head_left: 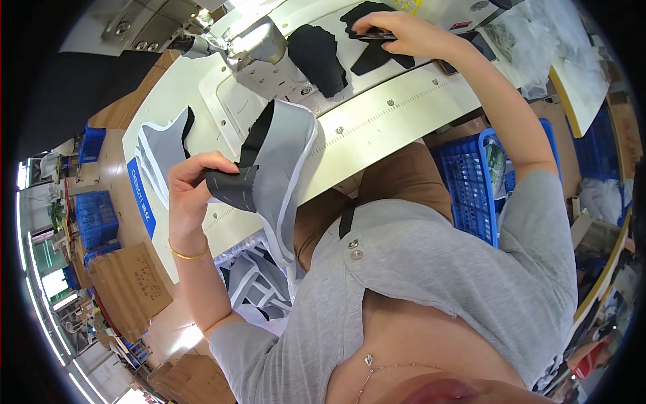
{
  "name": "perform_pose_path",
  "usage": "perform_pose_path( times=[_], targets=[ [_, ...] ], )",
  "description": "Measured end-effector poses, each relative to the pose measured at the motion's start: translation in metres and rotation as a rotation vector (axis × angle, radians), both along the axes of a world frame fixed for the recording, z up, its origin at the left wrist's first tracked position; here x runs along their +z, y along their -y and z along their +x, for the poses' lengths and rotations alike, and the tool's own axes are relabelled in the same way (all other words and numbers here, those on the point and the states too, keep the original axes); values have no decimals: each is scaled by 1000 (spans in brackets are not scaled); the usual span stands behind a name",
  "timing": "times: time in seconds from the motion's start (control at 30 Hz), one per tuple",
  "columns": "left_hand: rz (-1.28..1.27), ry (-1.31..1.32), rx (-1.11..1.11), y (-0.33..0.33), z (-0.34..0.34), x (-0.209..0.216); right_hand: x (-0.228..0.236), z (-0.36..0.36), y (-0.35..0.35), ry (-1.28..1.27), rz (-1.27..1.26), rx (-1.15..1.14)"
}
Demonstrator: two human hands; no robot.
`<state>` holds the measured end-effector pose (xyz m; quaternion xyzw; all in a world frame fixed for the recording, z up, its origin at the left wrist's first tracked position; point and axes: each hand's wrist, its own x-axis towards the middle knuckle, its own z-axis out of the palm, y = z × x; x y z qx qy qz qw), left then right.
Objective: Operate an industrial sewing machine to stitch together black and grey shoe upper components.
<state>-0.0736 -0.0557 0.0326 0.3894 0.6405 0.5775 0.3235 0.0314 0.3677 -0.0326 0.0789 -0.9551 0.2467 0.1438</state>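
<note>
My left hand (194, 192) pinches the black edge of a grey fabric piece (288, 145) with white piping and a black inner side. The piece curves up over the table edge and hangs down in front of it. My right hand (414, 34) reaches to the far right of the table, its fingers closed around a slim dark object (381, 36) whose kind I cannot make out. Under that hand lie cut black fabric pieces (369, 60). Between the hands, another black fabric stack (316, 59) rests beside the sewing machine (259, 57).
A second grey piped piece (161, 145) lies at the table's left end. Below the table edge, several grey pieces (259, 283) fill a lined container. A blue basket (471, 178) stands at right, under my right arm. Clear plastic bags (531, 44) lie at the far right.
</note>
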Motion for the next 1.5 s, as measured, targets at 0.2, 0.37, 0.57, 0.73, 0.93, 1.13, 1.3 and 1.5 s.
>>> perform_pose_path(
  times=[0.2,0.37,0.57,0.73,0.93,1.13,1.3,1.5],
  targets=[
    [-93,-32,55,-8,3,6,26,-3,-2,-14,-29,-154],
    [-123,-261,194,-18,29,14,37,28,61,-217,-331,-30],
    [-33,-699,14,-34,60,21,31,48,172,-254,-453,435],
    [-76,-372,198,-39,68,13,22,54,183,-259,-497,396],
    [-107,-2,173,-33,63,0,17,65,185,-172,-621,300],
    [-22,-360,199,-38,63,1,20,64,185,-224,-803,295],
    [34,70,188,-37,56,3,23,60,182,-258,-705,392],
    [-71,227,50,-34,38,6,25,56,179,-260,-669,433]
  ],
)
